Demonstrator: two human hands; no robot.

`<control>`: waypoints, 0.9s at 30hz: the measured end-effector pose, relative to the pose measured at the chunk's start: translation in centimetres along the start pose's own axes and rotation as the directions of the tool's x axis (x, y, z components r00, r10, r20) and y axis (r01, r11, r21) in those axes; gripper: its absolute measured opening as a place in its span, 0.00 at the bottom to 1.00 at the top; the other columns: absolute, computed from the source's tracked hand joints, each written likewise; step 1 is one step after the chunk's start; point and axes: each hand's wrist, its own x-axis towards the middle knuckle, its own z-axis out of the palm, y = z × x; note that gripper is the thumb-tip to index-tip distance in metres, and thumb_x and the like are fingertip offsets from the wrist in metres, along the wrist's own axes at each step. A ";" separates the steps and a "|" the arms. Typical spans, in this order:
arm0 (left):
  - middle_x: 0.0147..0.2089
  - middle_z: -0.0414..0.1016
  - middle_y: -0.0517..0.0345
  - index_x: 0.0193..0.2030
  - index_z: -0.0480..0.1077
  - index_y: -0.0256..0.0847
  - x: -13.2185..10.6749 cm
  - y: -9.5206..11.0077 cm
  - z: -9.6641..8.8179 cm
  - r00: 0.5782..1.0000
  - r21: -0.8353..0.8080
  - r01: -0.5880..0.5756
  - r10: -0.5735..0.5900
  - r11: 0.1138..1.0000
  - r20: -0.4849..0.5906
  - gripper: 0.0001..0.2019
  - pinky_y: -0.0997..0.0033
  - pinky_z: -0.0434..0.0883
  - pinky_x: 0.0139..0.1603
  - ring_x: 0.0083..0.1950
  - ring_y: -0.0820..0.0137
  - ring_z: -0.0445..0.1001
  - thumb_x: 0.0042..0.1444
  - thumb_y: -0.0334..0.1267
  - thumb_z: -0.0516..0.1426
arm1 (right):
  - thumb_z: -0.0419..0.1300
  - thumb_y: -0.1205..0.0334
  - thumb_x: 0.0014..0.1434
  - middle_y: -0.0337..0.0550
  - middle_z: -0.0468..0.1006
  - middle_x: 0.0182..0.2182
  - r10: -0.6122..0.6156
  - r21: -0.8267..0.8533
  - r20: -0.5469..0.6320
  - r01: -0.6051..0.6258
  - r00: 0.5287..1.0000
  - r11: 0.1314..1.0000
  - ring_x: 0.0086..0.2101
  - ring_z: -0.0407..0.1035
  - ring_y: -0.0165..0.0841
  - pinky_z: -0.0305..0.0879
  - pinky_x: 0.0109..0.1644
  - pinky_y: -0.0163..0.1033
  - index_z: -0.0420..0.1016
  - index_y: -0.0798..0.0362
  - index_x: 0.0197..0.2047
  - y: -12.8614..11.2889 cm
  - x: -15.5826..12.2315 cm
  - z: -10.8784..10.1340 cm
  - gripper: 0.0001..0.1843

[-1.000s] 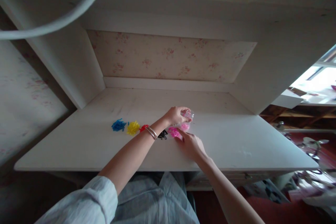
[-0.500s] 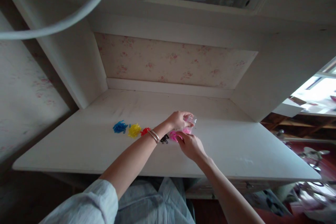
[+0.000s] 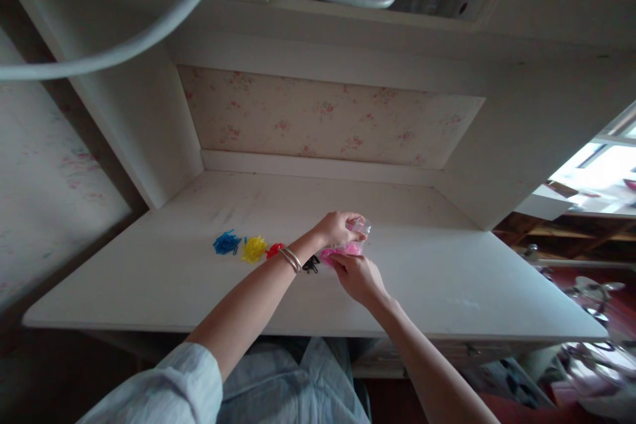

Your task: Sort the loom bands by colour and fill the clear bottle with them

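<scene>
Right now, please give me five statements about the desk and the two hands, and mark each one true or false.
1. The blue pile lies left of the yellow pile. True.
2. The left hand holds clear plastic. True.
3. The bracelets are on the right forearm. False: they are on the left forearm.
4. The right hand is at the blue pile. False: it is at the pink pieces.
5. The black pieces lie between red and pink. True.

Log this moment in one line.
left hand: holds clear plastic bag | right hand: at loose pink pieces | white desktop: small blue pile, yellow pile, red pile, black pile
</scene>
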 end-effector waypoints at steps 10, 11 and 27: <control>0.48 0.76 0.54 0.50 0.71 0.44 0.0 0.3 0.1 1.000 -0.001 0.025 -0.025 1.000 -0.018 0.26 0.67 0.65 0.54 0.50 0.66 0.72 0.43 0.47 0.64 | 0.51 0.48 0.59 0.36 0.67 0.15 0.207 0.396 -0.312 -0.071 0.927 0.916 0.17 0.58 0.25 0.52 0.22 0.30 0.80 0.52 0.38 3.3 -1.6 -3.2 0.21; 0.48 0.75 0.54 0.51 0.71 0.44 -0.1 0.3 0.1 1.000 -0.005 0.026 -0.026 1.000 -0.017 0.26 0.67 0.65 0.54 0.50 0.65 0.72 0.43 0.47 0.64 | 0.52 0.47 0.58 0.34 0.63 0.14 0.254 0.425 -0.354 -0.087 0.900 0.901 0.16 0.55 0.24 0.51 0.21 0.30 0.80 0.53 0.38 3.5 -1.3 -4.1 0.22; 0.52 0.74 0.53 0.53 0.69 0.43 0.0 0.1 0.1 1.000 -0.032 -0.027 0.027 0.999 0.000 0.28 0.70 0.66 0.53 0.54 0.65 0.71 0.44 0.48 0.63 | 0.56 0.51 0.54 0.44 0.81 0.31 0.297 0.643 -0.276 -0.054 0.914 0.764 0.30 0.70 0.33 0.64 0.33 0.34 0.81 0.52 0.40 4.8 3.5 -5.5 0.18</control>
